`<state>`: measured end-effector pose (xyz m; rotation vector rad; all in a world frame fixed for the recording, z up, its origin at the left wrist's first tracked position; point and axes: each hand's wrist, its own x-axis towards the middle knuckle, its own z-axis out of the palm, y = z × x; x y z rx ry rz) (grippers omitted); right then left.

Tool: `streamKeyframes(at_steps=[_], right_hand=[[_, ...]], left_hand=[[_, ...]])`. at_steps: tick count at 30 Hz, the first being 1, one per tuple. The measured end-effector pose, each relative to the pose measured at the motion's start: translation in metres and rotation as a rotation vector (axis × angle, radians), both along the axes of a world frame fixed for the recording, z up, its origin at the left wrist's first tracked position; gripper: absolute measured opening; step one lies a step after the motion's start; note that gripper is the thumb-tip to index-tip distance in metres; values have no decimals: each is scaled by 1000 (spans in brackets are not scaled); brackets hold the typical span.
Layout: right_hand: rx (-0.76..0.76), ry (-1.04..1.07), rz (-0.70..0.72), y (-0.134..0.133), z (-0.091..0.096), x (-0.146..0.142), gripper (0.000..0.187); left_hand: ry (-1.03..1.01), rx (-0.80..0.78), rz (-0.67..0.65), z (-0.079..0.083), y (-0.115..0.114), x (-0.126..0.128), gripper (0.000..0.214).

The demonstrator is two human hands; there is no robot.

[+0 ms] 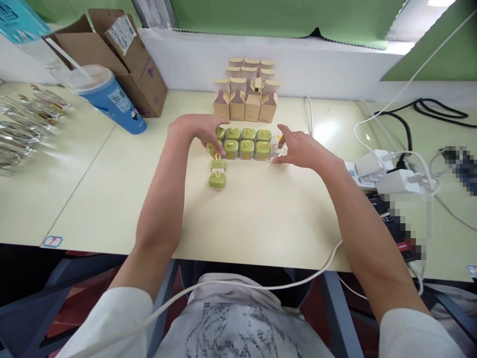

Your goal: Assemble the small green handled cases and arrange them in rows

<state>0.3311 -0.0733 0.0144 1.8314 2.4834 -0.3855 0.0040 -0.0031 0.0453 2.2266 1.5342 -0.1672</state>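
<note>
Several small green boxes (247, 142) with yellow loops stand in two rows on the pale table (261, 219). My left hand (196, 128) rests over the left end of the rows, fingertips touching the leftmost boxes. My right hand (298, 146) sits at the right end, its fingers around a small clear box (278, 149). Two more green boxes (217, 174) lie in a line in front of the left end. Behind the rows stands a cluster of small tan cardboard cartons (248, 92).
A blue cup with lid and straw (108, 97) and an open brown carton (126, 54) stand at the back left. Clear packets (22, 129) lie at the far left. White chargers, a power strip (387, 174) and cables crowd the right side.
</note>
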Motion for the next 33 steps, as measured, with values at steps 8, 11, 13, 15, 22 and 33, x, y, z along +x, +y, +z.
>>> streamKeyframes(at_steps=[8,11,13,15,22,33], right_hand=[[-63,-48,197,-44,34,-20,48],[-111,-61,257,-53,30,-43,45],[-131,-54,274,-55,26,-53,46],[-166,-7,283,-53,22,-56,51],[-60,269,153,-46,31,-34,37],[41,430,61,-45,49,-15,23]], left_hand=[[-85,162,155,71,-83,12,47],[164,-25,31,60,-107,22,35],[287,-70,-46,48,-116,31,35],[392,-58,-87,40,-120,40,28],[299,-35,-215,46,-116,38,10],[-434,168,-232,28,-112,53,19]])
